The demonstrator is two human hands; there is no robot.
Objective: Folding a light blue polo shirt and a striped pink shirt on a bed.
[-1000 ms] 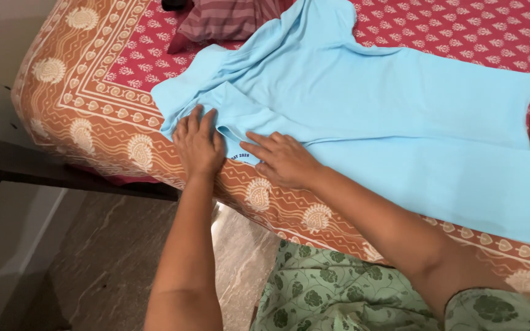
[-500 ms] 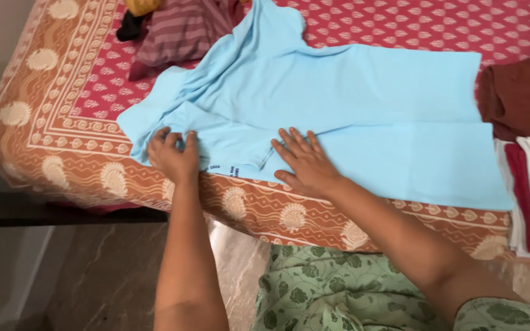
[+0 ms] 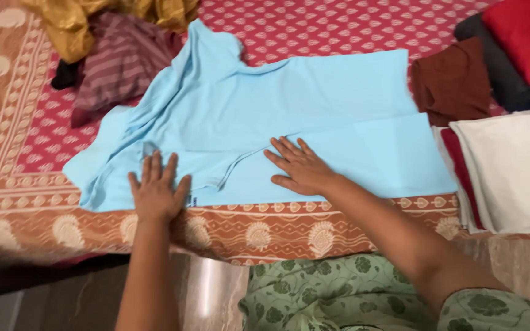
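A light blue garment [image 3: 289,104] is spread flat across the middle of the frame, on a red and orange block-printed bedsheet [image 3: 26,129] whose patterned border runs along the lower edge. The left hand [image 3: 156,193] is laid palm down on the garment's lower left part, fingers splayed and nothing gripped, its heel at the hem just above the border. The right hand [image 3: 302,167] is pressed flat at the centre, also spread wide and holding nothing, beside a fold line that runs from the centre toward the right. Both palms appear to be set this way to keep the cloth smooth and pinned against the bed (the fabric around them lies without creases, while the upper left part is rumpled).

At the upper left of the frame, a mustard-yellow cloth [image 3: 93,18] and a maroon striped garment [image 3: 118,61] are heaped loosely. At the right, a stack of folded white cloths [image 3: 510,165] is placed, with a brown folded garment [image 3: 449,79] and a red one [image 3: 522,37] above it.
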